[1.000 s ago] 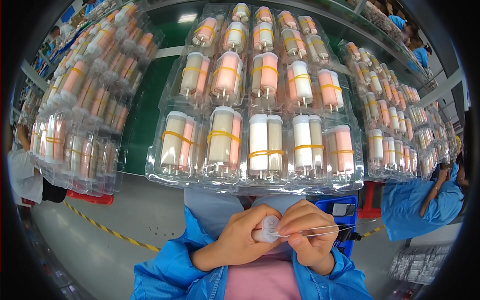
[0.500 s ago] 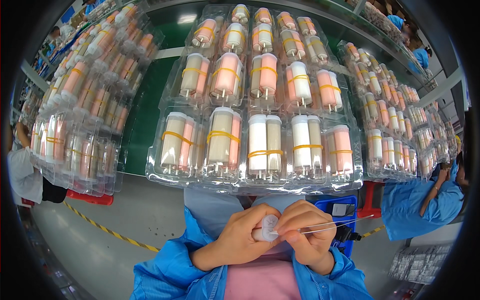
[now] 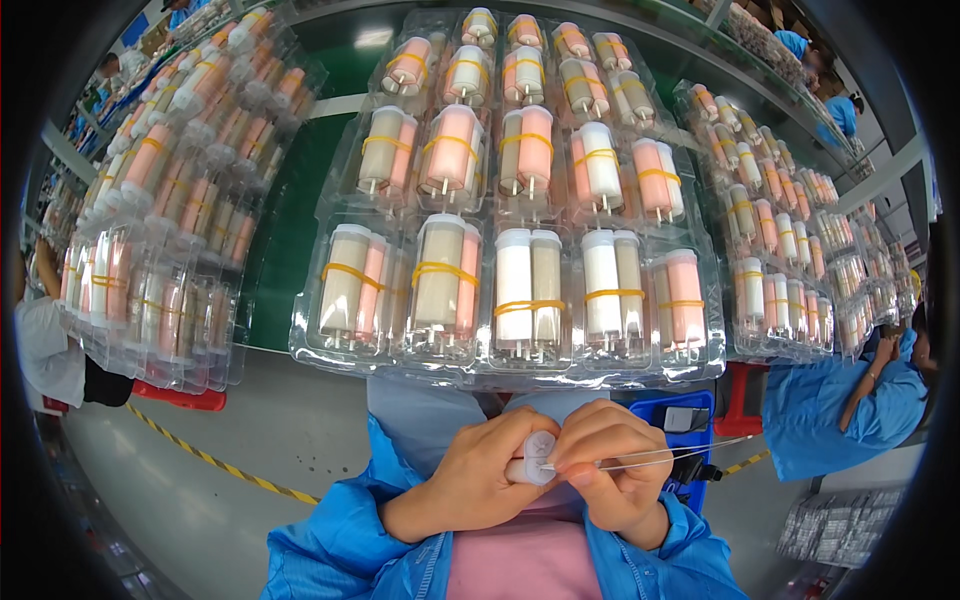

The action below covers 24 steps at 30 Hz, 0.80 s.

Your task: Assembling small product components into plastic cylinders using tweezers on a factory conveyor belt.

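Over my lap, my left hand [image 3: 480, 475] is closed around a small whitish cylinder with a pale, lobed end cap [image 3: 540, 458], which faces up and to the right. My right hand [image 3: 615, 465] is pinched close against that cap, with a short white tip between its fingertips and the cap's face. From the right hand, a pair of thin pale strands [image 3: 690, 452] runs out to the right and comes together at the far end. I cannot tell whether they are wires or a slim tool. The fingers hide most of the cylinder.
Ahead stands a stack of clear plastic trays [image 3: 640, 370] holding pink, white and grey cylinders banded in yellow. More loaded trays stand left [image 3: 165, 350] and right [image 3: 785, 350]. A blue bin [image 3: 645, 410] sits beyond my right hand. Co-workers [image 3: 840, 410] are at both sides.
The cap has turned slightly in my left hand, its face showing differently. The strands' far end has shifted a little right and down. Both hands stay in nearly the same place.
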Motion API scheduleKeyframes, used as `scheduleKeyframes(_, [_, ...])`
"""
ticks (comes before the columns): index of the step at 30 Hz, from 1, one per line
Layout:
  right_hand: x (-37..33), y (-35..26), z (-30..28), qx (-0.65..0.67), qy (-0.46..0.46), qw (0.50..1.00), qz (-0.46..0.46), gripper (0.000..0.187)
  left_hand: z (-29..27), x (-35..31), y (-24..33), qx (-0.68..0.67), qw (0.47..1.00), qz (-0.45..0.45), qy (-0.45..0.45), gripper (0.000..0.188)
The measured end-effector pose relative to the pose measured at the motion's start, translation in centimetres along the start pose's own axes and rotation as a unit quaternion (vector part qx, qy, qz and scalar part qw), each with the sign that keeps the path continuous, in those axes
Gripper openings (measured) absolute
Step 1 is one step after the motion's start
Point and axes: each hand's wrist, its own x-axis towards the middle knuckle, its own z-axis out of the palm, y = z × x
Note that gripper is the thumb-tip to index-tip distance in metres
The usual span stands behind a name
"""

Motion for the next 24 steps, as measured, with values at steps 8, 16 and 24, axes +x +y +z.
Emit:
scheduleKeyframes(8, [0.4, -0.3, -0.2, -0.049, -0.039, 0.998, -0.01, 0.011, -0.4, 0.1, -0.5, 0.062, 0.998, 0.031, -0.008, 0.034])
scheduleKeyframes(16, [1.2, -0.9, -0.3, -0.113, -0.083, 0.99, -0.001, 0.011, -0.5, 0.2, -0.7, 0.145, 0.988, 0.045, -0.013, 0.034])
scheduleKeyframes(24, [-0.3, 0.1, -0.9, 0.027, 0.03, 0.999, 0.006, 0.013, -0.4, 0.5, 0.0, 0.023, 0.999, 0.04, -0.012, 0.033])
